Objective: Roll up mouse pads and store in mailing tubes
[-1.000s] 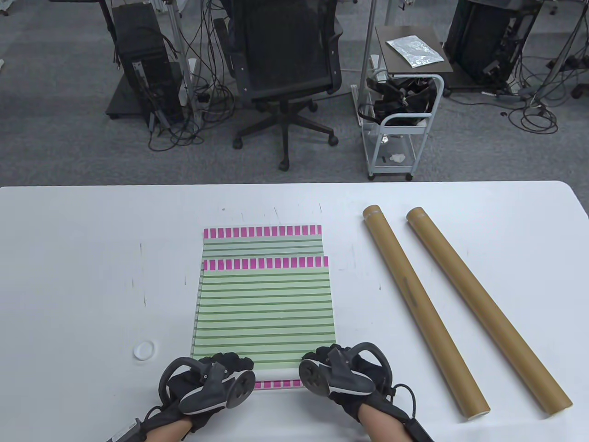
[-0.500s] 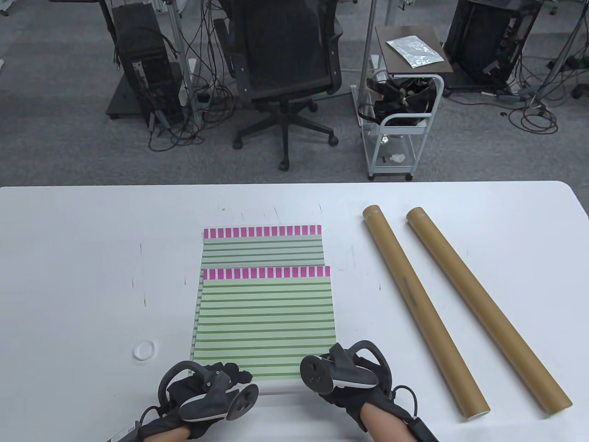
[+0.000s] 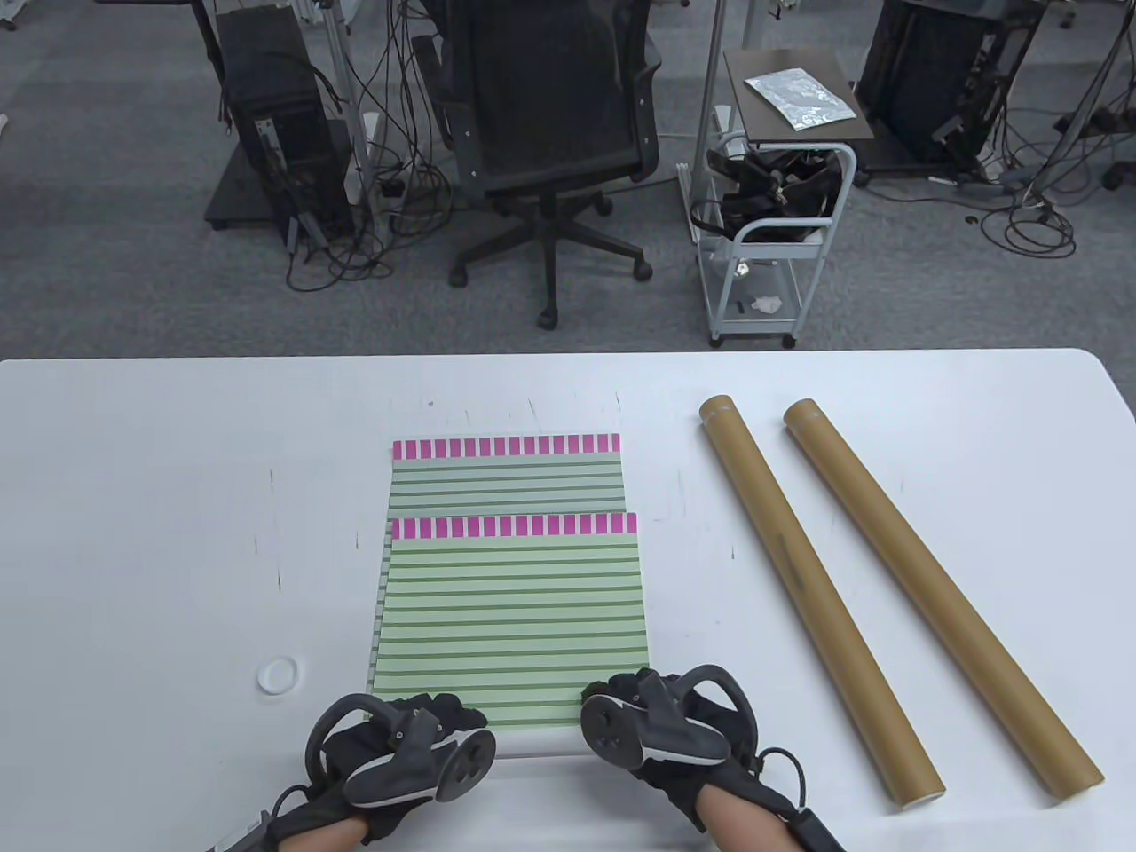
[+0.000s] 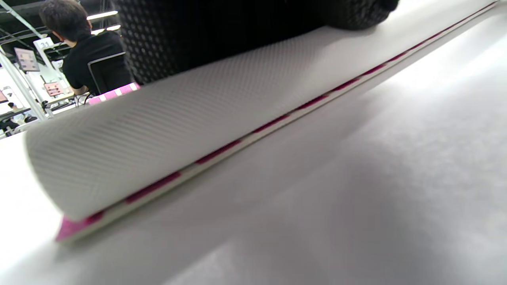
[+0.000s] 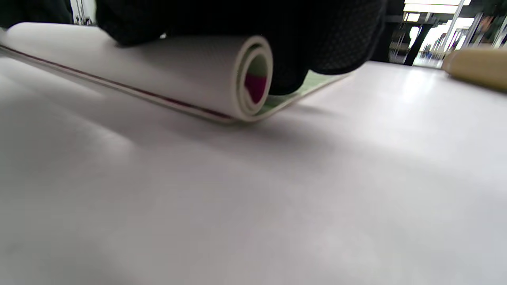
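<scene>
Two green-striped mouse pads with pink-checked ends lie stacked mid-table. The upper pad (image 3: 515, 612) has its near edge curled into a small white-backed roll (image 3: 537, 743). My left hand (image 3: 426, 723) grips the roll's left end and my right hand (image 3: 621, 701) grips its right end. The right wrist view shows the roll's open spiral end (image 5: 253, 79) under my fingers (image 5: 336, 39). The left wrist view shows the roll's white back (image 4: 190, 122) above the lower pad's pink edge. The lower pad (image 3: 506, 475) lies flat. Two brown mailing tubes (image 3: 812, 595) (image 3: 941, 595) lie slanted at the right.
A white tube cap (image 3: 278, 675) lies on the table left of the pads. The tubes' open near ends point toward the front right edge. An office chair (image 3: 550, 115) and a trolley (image 3: 772, 231) stand beyond the table's far edge.
Both hands curled the upper pad's near pink end over into a roll. The pad's far pink edge slid a little toward me, then stayed put.
</scene>
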Demonstrator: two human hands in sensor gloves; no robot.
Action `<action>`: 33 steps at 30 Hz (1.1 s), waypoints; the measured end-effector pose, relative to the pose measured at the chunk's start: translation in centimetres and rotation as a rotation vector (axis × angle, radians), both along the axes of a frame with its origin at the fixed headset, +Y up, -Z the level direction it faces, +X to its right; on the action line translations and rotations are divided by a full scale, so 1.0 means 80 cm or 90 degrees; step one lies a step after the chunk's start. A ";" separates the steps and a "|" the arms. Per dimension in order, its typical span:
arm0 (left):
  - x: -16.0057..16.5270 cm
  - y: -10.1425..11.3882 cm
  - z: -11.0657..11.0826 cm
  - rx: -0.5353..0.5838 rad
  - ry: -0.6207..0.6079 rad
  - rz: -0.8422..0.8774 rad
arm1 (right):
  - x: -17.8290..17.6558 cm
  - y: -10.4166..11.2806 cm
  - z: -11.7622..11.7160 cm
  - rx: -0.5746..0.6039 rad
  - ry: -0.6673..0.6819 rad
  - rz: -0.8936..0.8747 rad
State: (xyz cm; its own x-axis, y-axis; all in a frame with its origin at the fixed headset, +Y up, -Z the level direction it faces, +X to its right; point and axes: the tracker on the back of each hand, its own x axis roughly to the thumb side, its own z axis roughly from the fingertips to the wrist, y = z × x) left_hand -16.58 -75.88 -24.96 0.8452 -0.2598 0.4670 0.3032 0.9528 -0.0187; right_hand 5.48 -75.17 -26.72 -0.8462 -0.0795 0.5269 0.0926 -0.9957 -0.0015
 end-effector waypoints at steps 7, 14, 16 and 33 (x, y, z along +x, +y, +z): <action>-0.009 -0.003 -0.012 -0.036 0.034 0.028 | 0.003 -0.006 -0.001 -0.058 0.027 0.013; -0.005 -0.005 -0.001 0.006 -0.006 -0.016 | -0.002 -0.004 -0.003 -0.048 0.018 0.015; -0.005 -0.003 0.000 0.008 -0.013 -0.006 | -0.002 -0.004 -0.005 -0.057 0.012 0.007; -0.015 -0.002 -0.007 -0.030 0.006 0.029 | -0.008 -0.010 -0.001 -0.021 0.039 -0.007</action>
